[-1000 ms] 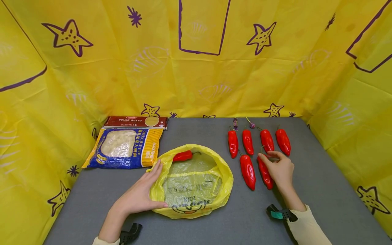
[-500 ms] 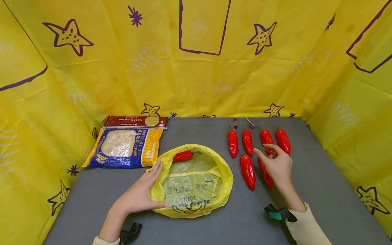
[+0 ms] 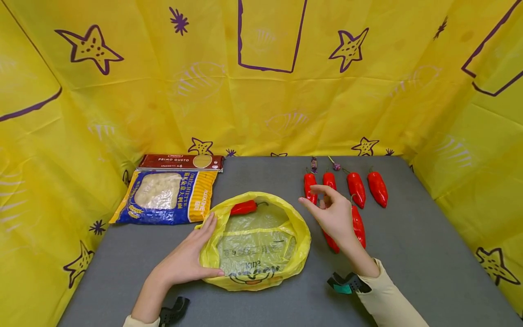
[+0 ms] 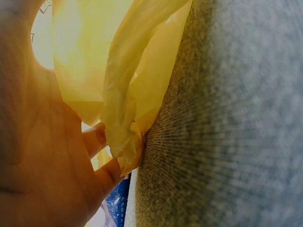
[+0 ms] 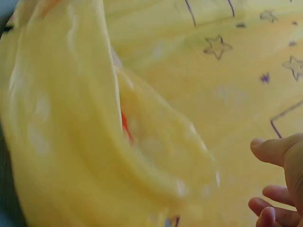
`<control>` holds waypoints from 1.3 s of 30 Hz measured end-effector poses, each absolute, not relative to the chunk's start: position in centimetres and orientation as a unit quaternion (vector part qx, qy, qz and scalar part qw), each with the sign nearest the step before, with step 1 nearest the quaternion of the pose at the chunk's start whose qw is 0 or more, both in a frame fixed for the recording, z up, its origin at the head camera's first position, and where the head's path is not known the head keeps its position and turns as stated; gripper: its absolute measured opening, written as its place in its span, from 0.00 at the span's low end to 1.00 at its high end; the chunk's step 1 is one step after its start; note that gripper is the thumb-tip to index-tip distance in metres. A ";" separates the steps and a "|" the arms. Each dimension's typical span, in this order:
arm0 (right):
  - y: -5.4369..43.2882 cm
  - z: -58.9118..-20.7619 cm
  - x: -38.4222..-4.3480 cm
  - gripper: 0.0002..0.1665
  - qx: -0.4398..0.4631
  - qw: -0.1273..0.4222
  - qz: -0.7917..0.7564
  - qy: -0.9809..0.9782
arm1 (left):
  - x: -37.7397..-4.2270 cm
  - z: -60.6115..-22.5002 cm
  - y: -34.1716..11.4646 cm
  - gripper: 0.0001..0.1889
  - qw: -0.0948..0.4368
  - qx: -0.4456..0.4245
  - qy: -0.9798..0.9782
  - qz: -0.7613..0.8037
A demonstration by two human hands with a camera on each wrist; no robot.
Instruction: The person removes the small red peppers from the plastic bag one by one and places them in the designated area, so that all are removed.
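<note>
A yellow plastic bag (image 3: 304,254) stands with its mouth wide, one red pepper (image 3: 244,207) inside against the left wall. My left hand (image 3: 188,261) rests on the bag's left side, fingers and thumb spread along it; the left wrist view has its fingertips touching the plastic (image 4: 124,146). Between bag and loose peppers, my right hand (image 3: 337,220) hovers with thumb and forefinger apart and nothing between them. It partly covers the nearest peppers, among them a lower-left pepper (image 3: 331,243) and a lower-right pepper (image 3: 358,227). Two peppers behind, the middle pepper (image 3: 356,188) and right-hand pepper (image 3: 377,188), show whole.
Left of the bag lie a blue and yellow pasta packet (image 3: 163,197) and a brown spaghetti packet (image 3: 175,162). A wrapped candy (image 3: 314,165) and a lollipop (image 3: 336,166) lie behind the peppers. Yellow patterned cloth (image 3: 261,100) walls the grey table's (image 3: 425,245) back and sides.
My right hand has lifted off the lower-right pepper and moved left toward the bag without it. My left hand and the bag have stayed in place.
</note>
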State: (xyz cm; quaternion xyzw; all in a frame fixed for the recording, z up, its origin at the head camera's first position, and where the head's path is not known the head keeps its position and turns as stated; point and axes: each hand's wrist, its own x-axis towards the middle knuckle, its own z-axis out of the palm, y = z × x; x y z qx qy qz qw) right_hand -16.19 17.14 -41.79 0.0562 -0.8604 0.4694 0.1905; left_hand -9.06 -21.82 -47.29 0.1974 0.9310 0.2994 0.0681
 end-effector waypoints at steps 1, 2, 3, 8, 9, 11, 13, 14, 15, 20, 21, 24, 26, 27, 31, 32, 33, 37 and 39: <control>16.5 -41.7 -16.2 0.25 0.068 0.188 0.474 -0.858 | -9.0 -47.3 -21.8 0.71 0.068 0.197 0.931 0.300; 15.9 -41.6 -16.2 0.25 0.079 0.184 0.478 -0.855 | -9.0 -47.3 -21.8 0.71 0.068 0.197 0.931 0.301; 15.4 -41.5 -16.2 0.25 0.092 0.181 0.483 -0.852 | -9.0 -47.3 -21.9 0.71 0.069 0.196 0.930 0.302; 12.5 -41.3 -16.1 0.25 0.148 0.162 0.492 -0.843 | -9.0 -47.2 -21.9 0.71 0.070 0.195 0.929 0.306; 11.9 -41.3 -16.0 0.25 0.160 0.157 0.491 -0.842 | -9.0 -47.2 -21.9 0.71 0.069 0.196 0.929 0.305; 10.9 -41.2 -15.9 0.26 0.184 0.145 0.484 -0.843 | -9.0 -47.1 -21.9 0.71 0.068 0.198 0.929 0.304; 9.9 -41.2 -15.7 0.27 0.208 0.131 0.474 -0.845 | -9.1 -47.1 -21.9 0.71 0.067 0.199 0.930 0.303; 9.4 -41.1 -15.6 0.27 0.220 0.124 0.470 -0.846 | -9.1 -47.1 -21.9 0.71 0.067 0.199 0.930 0.303; 8.9 -41.1 -15.5 0.27 0.229 0.116 0.465 -0.847 | -9.1 -47.1 -21.9 0.71 0.067 0.199 0.930 0.302; 7.0 -41.3 -15.4 0.28 0.265 0.084 0.440 -0.854 | -9.1 -47.0 -21.9 0.70 0.069 0.197 0.930 0.302; 6.7 -41.4 -15.4 0.28 0.271 0.077 0.434 -0.856 | -9.1 -47.0 -21.9 0.70 0.069 0.198 0.930 0.302; 6.0 -41.9 -15.8 0.29 0.287 0.050 0.413 -0.863 | -9.0 -47.0 -21.9 0.70 0.070 0.197 0.930 0.302; 5.6 -42.2 -16.2 0.29 0.293 0.029 0.404 -0.866 | -9.0 -46.9 -21.8 0.70 0.070 0.197 0.930 0.303; 5.5 -42.4 -16.4 0.31 0.295 0.016 0.401 -0.867 | -9.0 -46.9 -21.8 0.69 0.070 0.197 0.930 0.303; 5.2 -43.1 -17.3 0.36 0.291 -0.033 0.383 -0.876 | -9.0 -46.9 -21.8 0.69 0.066 0.198 0.929 0.305; 5.1 -43.4 -17.6 0.37 0.290 -0.041 0.379 -0.878 | -9.0 -46.9 -21.8 0.69 0.065 0.200 0.929 0.305; 5.0 -43.5 -17.8 0.39 0.289 -0.048 0.373 -0.880 | -9.0 -46.9 -21.9 0.69 0.064 0.201 0.929 0.304; 4.8 -44.3 -18.4 0.41 0.281 -0.056 0.356 -0.889 | -9.0 -47.0 -21.9 0.69 0.060 0.204 0.930 0.301; 4.7 -44.5 -18.6 0.41 0.275 -0.054 0.351 -0.893 | -9.1 -47.1 -21.9 0.69 0.059 0.205 0.930 0.301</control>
